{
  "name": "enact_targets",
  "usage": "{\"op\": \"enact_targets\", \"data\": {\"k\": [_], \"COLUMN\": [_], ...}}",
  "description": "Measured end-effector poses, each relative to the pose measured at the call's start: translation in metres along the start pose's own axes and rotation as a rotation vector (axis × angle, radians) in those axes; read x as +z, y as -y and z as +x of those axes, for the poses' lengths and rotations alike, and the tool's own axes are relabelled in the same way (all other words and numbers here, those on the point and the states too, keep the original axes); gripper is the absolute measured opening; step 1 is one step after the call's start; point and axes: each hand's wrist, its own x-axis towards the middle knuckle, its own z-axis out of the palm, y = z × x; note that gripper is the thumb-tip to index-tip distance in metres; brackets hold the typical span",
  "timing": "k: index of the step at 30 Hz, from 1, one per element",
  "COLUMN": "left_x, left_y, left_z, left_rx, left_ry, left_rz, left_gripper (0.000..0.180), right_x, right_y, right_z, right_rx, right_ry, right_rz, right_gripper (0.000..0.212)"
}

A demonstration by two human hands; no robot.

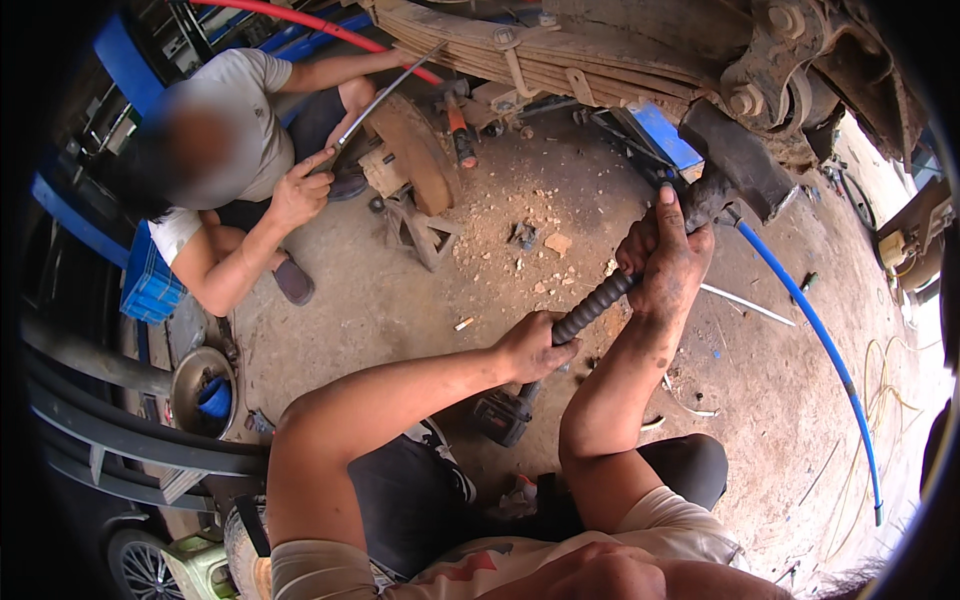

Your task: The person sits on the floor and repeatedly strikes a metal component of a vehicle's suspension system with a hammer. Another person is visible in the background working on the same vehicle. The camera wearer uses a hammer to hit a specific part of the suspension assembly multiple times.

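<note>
The sledgehammer (595,307) is held aloft at an angle, its dark block head up by the rusty leaf spring (560,62) and its ribbed black handle running down toward the person's left. The fingers of the left hand (537,347) are wrapped around the lower handle; those of the grimy right hand (674,255) grip it just below the head, thumb pointing up along it. Beneath spreads a stained concrete floor (390,325), strewn with pale crumbs of debris near a metal stand (420,235). A blue hose-like length (815,310) curves down on the right. At the left, a crouching co-worker (265,130) holds a thin metal rod (380,100), near a blue crate (150,280) and a metal basin (190,400). The left hand partly hides a black power tool (503,415). Whether the hammer's head touches the metal behind it is unclear, and the fisheye's dark rim cuts off the room's edges.
</note>
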Motion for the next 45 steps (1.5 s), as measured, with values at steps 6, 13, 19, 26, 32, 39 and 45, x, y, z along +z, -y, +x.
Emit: {"op": "enact_targets", "data": {"k": [6,13,19,26,32,39,45], "left_x": [-0.001,-0.006,-0.045,-0.034,-0.041,-0.044,-0.043], "left_y": [0.001,-0.005,-0.021,-0.006,0.004,0.013,0.001], "left_z": [0.002,0.004,0.016,-0.002,-0.011,-0.009,-0.001], "left_rx": [0.036,0.008,0.129,-0.07,-0.096,-0.081,-0.049], "left_ry": [-0.027,-0.005,0.011,-0.057,-0.103,-0.13,-0.127], "left_rz": [0.081,-0.026,0.353,0.125,0.114,0.138,0.124], "left_gripper": [0.025,0.024,0.023,0.023,0.028,0.023,0.023], "right_x": [-0.004,-0.001,-0.013,0.002,0.009,0.007,0.012], "right_y": [0.0,-0.002,0.002,-0.02,-0.044,-0.056,-0.043], "right_z": [-0.005,0.005,-0.009,0.011,0.019,0.023,0.026], "right_rx": [-0.054,-0.02,-0.174,0.021,0.104,0.116,0.061], "right_ry": [-0.07,-0.004,-0.184,-0.056,-0.003,-0.024,0.007], "right_rz": [-0.001,0.049,0.258,0.169,0.173,0.207,0.133], "right_gripper": [0.027,0.027,0.026,0.026,0.019,0.02,0.021]}}
